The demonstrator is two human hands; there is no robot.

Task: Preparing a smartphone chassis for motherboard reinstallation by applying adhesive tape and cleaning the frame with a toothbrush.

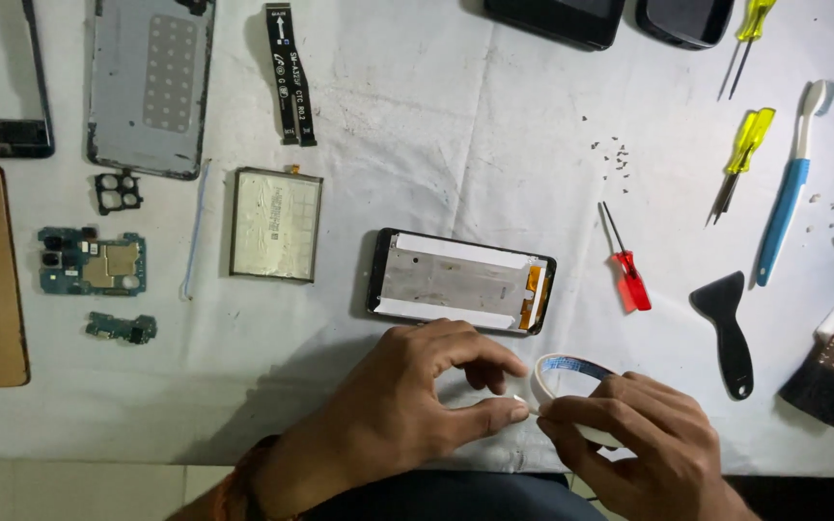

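Roll of white tape [571, 378] sits at the near table edge, gripped in the right hand [644, 439], fingers closed around it. Left hand [407, 405] pinches the tape's loose end, thumb and forefinger together. Just beyond: one phone frame [462, 281], open, white strips along both long edges. Surface: white cloth [456, 125], creased, speckled with small screws [615, 159]. Count: three screwdrivers, two yellow [747, 145], one red [631, 275]; one black spudger [729, 328]; one toothbrush [786, 198]; one battery [276, 224]; two circuit boards [92, 261].

A battery [275, 224], circuit board [93, 261], red screwdriver [627, 270] and toothbrush [788, 192] lie scattered.
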